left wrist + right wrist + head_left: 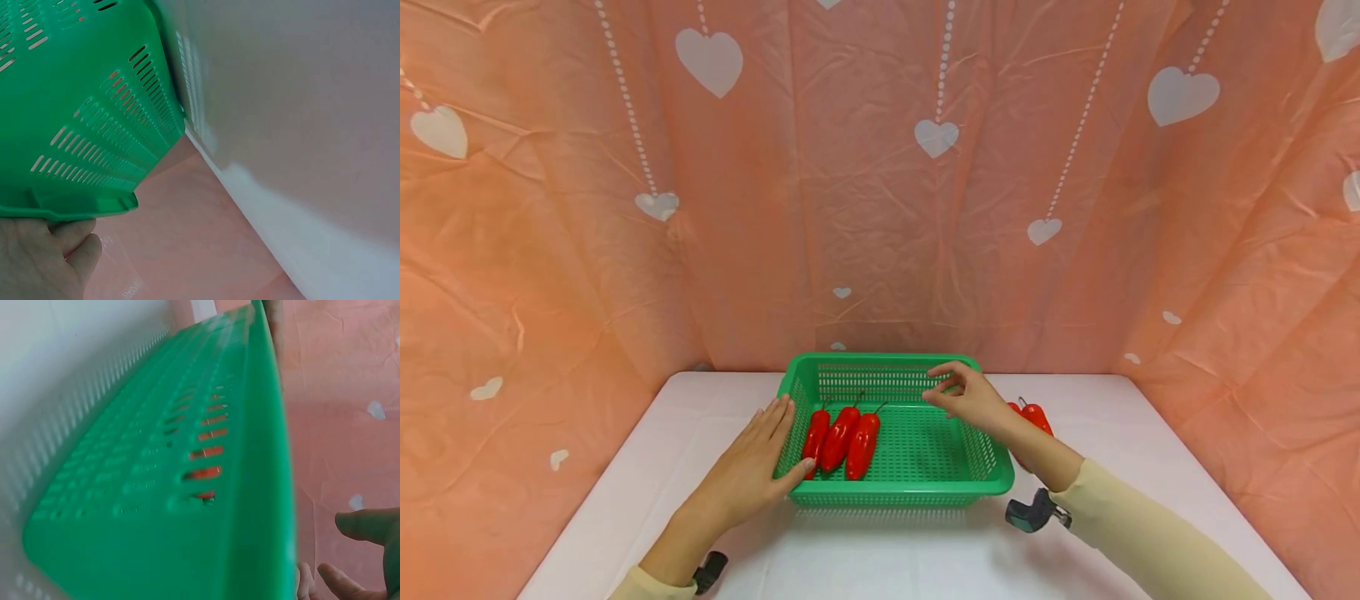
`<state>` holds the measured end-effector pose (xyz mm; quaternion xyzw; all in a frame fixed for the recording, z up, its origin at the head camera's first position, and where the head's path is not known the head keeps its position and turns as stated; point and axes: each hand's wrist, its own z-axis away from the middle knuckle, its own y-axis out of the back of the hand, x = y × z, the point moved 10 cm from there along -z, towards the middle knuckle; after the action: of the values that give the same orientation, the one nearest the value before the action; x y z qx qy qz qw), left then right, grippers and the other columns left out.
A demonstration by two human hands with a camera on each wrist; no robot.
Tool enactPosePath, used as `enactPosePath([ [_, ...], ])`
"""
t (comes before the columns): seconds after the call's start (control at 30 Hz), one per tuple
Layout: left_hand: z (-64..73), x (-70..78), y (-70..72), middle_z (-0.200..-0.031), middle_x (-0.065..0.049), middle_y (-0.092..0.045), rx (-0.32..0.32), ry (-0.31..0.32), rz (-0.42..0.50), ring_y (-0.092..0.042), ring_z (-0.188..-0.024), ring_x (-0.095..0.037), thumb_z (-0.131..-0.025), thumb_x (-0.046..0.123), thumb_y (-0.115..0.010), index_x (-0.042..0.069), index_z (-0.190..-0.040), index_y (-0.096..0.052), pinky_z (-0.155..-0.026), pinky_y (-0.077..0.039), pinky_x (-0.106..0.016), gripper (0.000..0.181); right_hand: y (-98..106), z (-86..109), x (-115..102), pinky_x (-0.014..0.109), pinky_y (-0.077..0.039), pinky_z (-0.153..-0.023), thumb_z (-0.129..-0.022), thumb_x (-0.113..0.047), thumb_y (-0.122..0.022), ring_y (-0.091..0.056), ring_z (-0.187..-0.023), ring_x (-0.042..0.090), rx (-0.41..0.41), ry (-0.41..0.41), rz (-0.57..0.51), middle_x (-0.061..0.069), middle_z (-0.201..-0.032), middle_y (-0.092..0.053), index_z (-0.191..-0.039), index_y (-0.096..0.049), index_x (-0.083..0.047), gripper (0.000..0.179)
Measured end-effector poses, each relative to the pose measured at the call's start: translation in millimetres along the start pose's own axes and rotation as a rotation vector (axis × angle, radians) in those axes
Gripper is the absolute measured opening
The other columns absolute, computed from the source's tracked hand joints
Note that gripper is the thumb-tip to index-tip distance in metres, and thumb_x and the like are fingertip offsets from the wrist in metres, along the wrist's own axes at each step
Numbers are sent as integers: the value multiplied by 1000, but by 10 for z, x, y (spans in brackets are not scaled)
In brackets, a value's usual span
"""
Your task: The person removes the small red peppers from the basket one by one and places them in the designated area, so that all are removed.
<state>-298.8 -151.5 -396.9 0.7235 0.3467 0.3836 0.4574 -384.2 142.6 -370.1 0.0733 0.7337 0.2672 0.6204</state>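
A green plastic basket (895, 487) with slotted walls stands on the table. Three shiny red peppers (861, 446) with thin stems lie side by side in its left part. My left hand (752, 462) rests on the basket's left rim, fingers straight along it and thumb over the front corner. In the left wrist view, the fingers (72, 240) touch the underside of the rim. Over the right side of the basket is my right hand (973, 400), its fingers loosely bent and parted from the thumb, holding nothing. The right wrist view shows its thumb (365, 525) beyond the rim.
More red peppers (1036, 415) lie on the white table (700, 433) right of the basket, partly hidden behind my right forearm. A peach curtain (880, 250) with white hearts hangs behind and along the sides. Each wrist carries a dark camera mount (1030, 512).
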Motion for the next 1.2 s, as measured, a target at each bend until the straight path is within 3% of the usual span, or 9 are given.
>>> enactPosePath([
  [0.27,-3,-1,0,-173,-24,-30,-1,0,-1,-23,-162,-42,-106,54,-59,-9,-164,-32,-132,-23,-57,90,-217,-47,-49,53,-65,-82,-101,-16,-77,-73,-91,22,-44,24,18,15,-109,-72,-139,-60,4,46],
  [0.43,-3,6,4,-173,-24,-30,1,-3,-3,-24,-162,-42,-106,55,-59,-9,-163,-33,-131,-23,-57,89,-338,-70,-48,42,-64,-77,-99,-17,-78,-72,-92,25,-50,5,49,13,-106,-71,-136,-63,2,43],
  [0.57,-2,6,3,-172,-24,-31,7,-5,-6,-24,-162,-43,-106,54,-59,-9,-163,-33,-131,-24,-57,89,-405,-96,-31,32,-60,-73,-98,-18,-80,-69,-90,20,-45,-16,70,10,-103,-70,-134,-65,0,43],
  [1.0,-12,-20,-44,-174,-22,-29,-11,12,7,-22,-163,-41,-104,52,-64,-8,-164,-32,-132,-22,-57,90,-669,-145,-99,31,-55,-68,-97,-16,-81,-66,-82,19,-67,13,115,12,-102,-70,-131,-65,2,42],
  [1.2,-13,-7,-22,-173,-24,-30,3,-2,3,-25,-162,-43,-104,50,-64,-9,-164,-33,-131,-23,-58,89,-779,-145,-79,32,-55,-68,-97,-19,-81,-66,-82,20,-75,-26,113,12,-105,-68,-131,-65,-3,41],
])
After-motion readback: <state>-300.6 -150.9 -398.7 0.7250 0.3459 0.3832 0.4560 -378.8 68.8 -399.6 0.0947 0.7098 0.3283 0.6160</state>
